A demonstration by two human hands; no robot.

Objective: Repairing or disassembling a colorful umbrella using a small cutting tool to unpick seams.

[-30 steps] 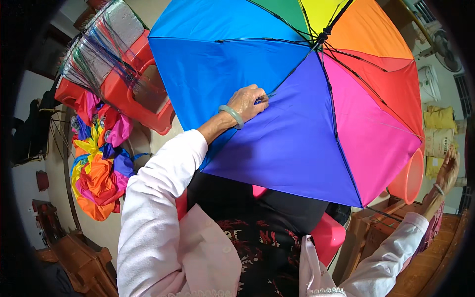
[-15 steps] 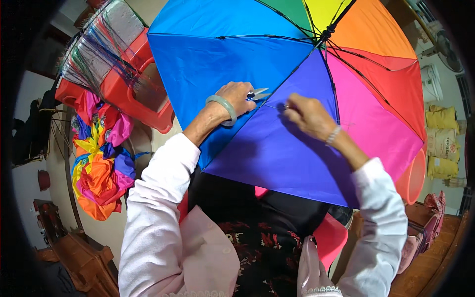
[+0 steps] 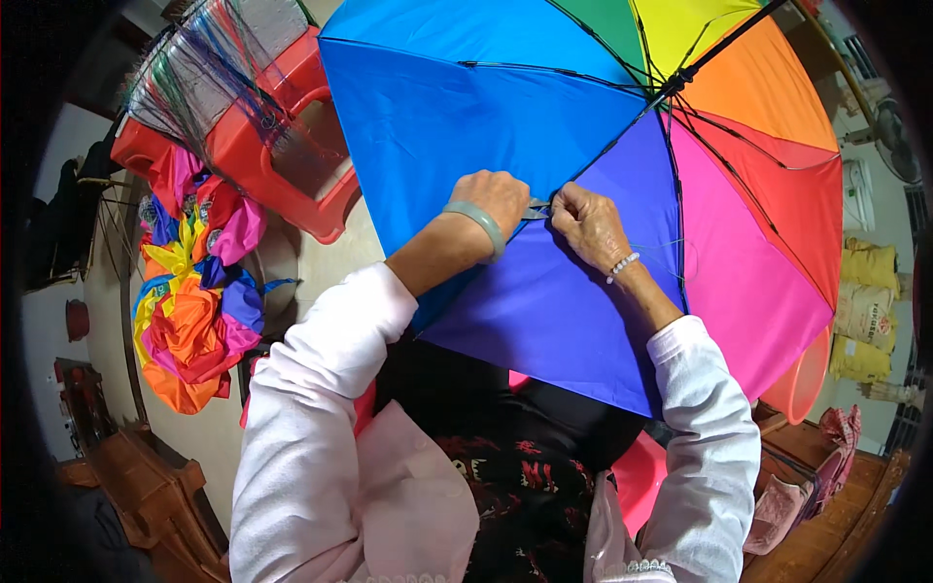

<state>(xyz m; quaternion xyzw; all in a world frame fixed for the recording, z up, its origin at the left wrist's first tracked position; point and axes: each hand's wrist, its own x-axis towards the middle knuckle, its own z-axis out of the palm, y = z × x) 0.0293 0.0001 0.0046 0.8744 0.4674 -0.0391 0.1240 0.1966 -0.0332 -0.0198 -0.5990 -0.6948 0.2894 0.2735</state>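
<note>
An open rainbow umbrella [image 3: 486, 121] lies across my lap with its inner side and black ribs facing me. My left hand [image 3: 494, 209] is closed around small scissors [image 3: 536, 209], whose blades point right, at the rib between the blue and purple panels. Just beyond the blade tips, my right hand [image 3: 591, 222] is pinched over the purple panel [image 3: 573, 301]. A fine thread [image 3: 692, 255] loops out past its wrist over the purple and pink panels. The fingertips hide what they grip; a needle cannot be made out.
At the upper left, a red plastic stool [image 3: 306, 194] bears a white foam block [image 3: 219, 58] hung with many coloured threads. Bunched rainbow cloth [image 3: 194, 321] hangs below it. The umbrella's black shaft [image 3: 729, 44] slants to the upper right. Yellow sacks [image 3: 865, 311] stand at the far right.
The umbrella has shifted and turned slightly, its hub now lower and further right. My right hand has moved left, close to the scissors. The scissor blades, spread before, now look nearly closed.
</note>
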